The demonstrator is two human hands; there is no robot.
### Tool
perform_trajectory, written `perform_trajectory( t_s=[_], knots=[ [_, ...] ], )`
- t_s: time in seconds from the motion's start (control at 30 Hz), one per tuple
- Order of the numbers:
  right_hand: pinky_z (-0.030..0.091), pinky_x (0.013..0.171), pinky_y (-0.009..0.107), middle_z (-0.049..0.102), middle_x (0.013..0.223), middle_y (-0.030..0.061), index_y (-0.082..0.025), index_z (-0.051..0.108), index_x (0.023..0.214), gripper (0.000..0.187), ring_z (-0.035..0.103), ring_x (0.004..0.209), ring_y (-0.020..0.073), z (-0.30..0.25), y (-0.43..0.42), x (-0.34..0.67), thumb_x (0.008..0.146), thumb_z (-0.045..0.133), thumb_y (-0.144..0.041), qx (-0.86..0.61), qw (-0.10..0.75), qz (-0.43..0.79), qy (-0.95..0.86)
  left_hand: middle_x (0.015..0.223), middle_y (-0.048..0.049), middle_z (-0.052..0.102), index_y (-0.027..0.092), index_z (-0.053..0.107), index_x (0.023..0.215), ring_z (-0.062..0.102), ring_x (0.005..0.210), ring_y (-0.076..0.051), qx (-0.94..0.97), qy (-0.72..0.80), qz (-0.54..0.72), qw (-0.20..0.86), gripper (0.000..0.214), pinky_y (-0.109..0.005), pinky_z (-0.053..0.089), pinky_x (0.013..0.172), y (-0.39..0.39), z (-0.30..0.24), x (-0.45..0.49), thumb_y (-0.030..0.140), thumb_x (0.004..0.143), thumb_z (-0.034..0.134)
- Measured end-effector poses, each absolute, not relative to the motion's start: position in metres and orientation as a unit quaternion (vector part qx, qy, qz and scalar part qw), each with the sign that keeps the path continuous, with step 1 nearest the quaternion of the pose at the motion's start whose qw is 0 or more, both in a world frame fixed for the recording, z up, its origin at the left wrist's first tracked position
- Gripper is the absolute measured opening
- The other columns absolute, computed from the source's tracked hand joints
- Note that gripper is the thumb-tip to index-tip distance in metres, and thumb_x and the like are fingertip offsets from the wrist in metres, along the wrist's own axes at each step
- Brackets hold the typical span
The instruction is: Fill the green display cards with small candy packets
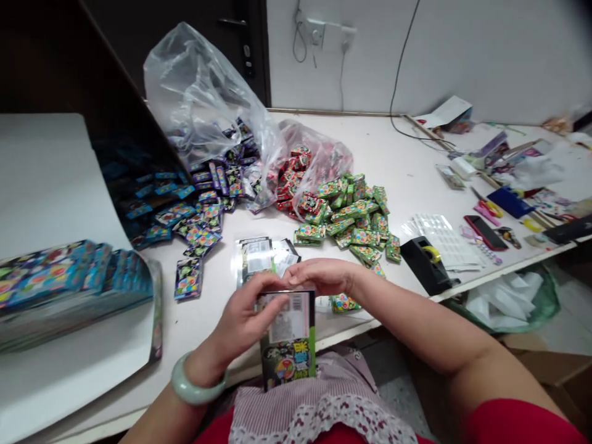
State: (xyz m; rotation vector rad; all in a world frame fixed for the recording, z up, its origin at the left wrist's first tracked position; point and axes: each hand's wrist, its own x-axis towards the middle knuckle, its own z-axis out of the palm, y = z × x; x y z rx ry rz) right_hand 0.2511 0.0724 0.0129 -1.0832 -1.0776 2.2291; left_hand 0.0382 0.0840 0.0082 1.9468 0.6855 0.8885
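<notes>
My left hand (243, 320) grips the side of a black and green printed box (289, 339) held upright over my lap. My right hand (324, 275) curls over the box's top edge, fingers bent down against it. A pale green bangle (194, 388) sits on my left wrist. Just behind the hands lies a small stack of flat black printed boxes (263, 256) on the white table (398, 160). Beyond them are heaps of small sachets: green ones (356, 219), red ones (296, 179) and blue-purple ones (203, 213).
A clear plastic bag (198, 92) holds the blue-purple sachets; a second bag holds the red ones. A black tape dispenser (425, 262), sticker sheets (441, 237), scissors and a phone (485, 231) lie right. Stacked printed sheets (69, 277) sit left. A green bin (513, 302) stands below the table edge.
</notes>
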Motion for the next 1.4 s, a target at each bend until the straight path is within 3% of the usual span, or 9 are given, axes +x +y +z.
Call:
perform_trajectory(
  t_s=[0.1,0.2,0.33,0.47,0.63,0.83,0.9,1.03,1.4],
  knots=[
    [0.051,0.075,0.029,0.067,0.089,0.0011,-0.02,0.064,0.095,0.019,0.063,0.083,0.0146,0.01,0.067,0.296,0.077,0.066,-0.028,-0.567,0.246,0.582,-0.528,0.09,0.0008,0.064,0.022,0.063,0.095,0.06,0.082,-0.014,0.679,0.423,0.425,0.422,0.013,-0.02,0.049,0.071,0.101,0.006,0.018,0.023,0.081,0.063],
    [0.041,0.098,0.043,0.064,0.108,0.0104,-0.018,0.065,0.1,0.019,0.057,0.107,0.0233,0.002,0.058,0.359,0.084,0.058,-0.024,-0.753,0.281,0.294,-0.517,0.092,0.0021,0.064,0.023,0.062,0.101,0.059,0.078,-0.012,0.501,0.535,0.508,0.453,0.022,-0.018,0.048,0.066,0.118,-0.004,0.001,0.022,0.079,0.063],
    [0.023,0.108,0.054,0.053,0.124,0.0173,-0.015,0.065,0.098,0.027,0.037,0.126,0.036,-0.02,0.044,0.414,0.072,0.07,-0.021,-0.819,0.295,0.182,-0.457,0.092,0.0022,0.066,0.024,0.059,0.101,0.062,0.076,-0.012,0.353,0.556,0.531,0.533,0.028,-0.021,0.052,0.067,0.124,-0.025,-0.006,0.017,0.075,0.066],
    [0.034,0.101,0.051,0.06,0.104,0.0097,-0.02,0.062,0.086,0.024,0.048,0.113,0.0324,-0.037,0.036,0.424,0.066,0.073,-0.028,-0.826,0.322,0.174,-0.43,0.086,0.0026,0.067,0.024,0.057,0.098,0.063,0.072,-0.012,0.337,0.58,0.509,0.54,0.037,-0.022,0.053,0.068,0.117,-0.052,-0.013,0.013,0.066,0.072],
    [0.051,0.071,0.037,0.06,0.078,0.0022,-0.02,0.056,0.088,0.027,0.06,0.076,0.0198,-0.031,0.028,0.41,0.074,0.061,-0.043,-0.78,0.383,0.287,-0.403,0.091,0.001,0.067,0.024,0.053,0.105,0.064,0.085,-0.016,0.412,0.604,0.443,0.519,0.048,-0.025,0.053,0.076,0.117,-0.072,-0.034,0.019,0.063,0.075],
    [0.055,0.067,0.033,0.064,0.091,0.0041,-0.02,0.056,0.104,0.037,0.063,0.075,0.0165,-0.021,0.019,0.345,0.076,0.062,-0.043,-0.671,0.432,0.43,-0.422,0.127,-0.013,0.052,0.018,0.055,0.114,0.044,0.126,-0.034,0.674,0.594,0.359,0.254,0.052,-0.052,0.035,0.107,0.1,-0.05,-0.026,0.038,0.069,0.073],
    [0.054,0.069,0.034,0.063,0.092,0.0046,-0.02,0.057,0.103,0.031,0.062,0.08,0.0178,-0.021,0.019,0.314,0.077,0.064,-0.037,-0.648,0.458,0.379,-0.477,0.119,-0.0122,0.056,0.018,0.056,0.113,0.051,0.118,-0.031,0.674,0.545,0.377,0.327,0.047,-0.049,0.041,0.101,0.088,-0.038,-0.007,0.042,0.075,0.068],
    [0.05,0.079,0.038,0.061,0.094,0.0075,-0.021,0.062,0.106,0.023,0.057,0.091,0.0218,-0.02,0.02,0.256,0.084,0.058,-0.02,-0.596,0.415,0.132,-0.675,0.102,-0.0087,0.065,0.018,0.053,0.117,0.065,0.091,-0.02,0.511,0.386,0.292,0.711,0.047,-0.034,0.053,0.08,0.069,-0.024,0.04,0.045,0.081,0.065],
    [0.047,0.085,0.043,0.062,0.101,0.0067,-0.029,0.063,0.115,0.031,0.055,0.097,0.0238,-0.03,0.016,0.226,0.09,0.053,-0.014,-0.52,0.346,0.032,-0.78,0.088,-0.0052,0.071,0.013,0.062,0.1,0.068,0.069,-0.012,0.32,0.351,0.376,0.796,0.035,-0.024,0.056,0.071,0.071,-0.025,0.039,0.029,0.073,0.078]
  ],
)
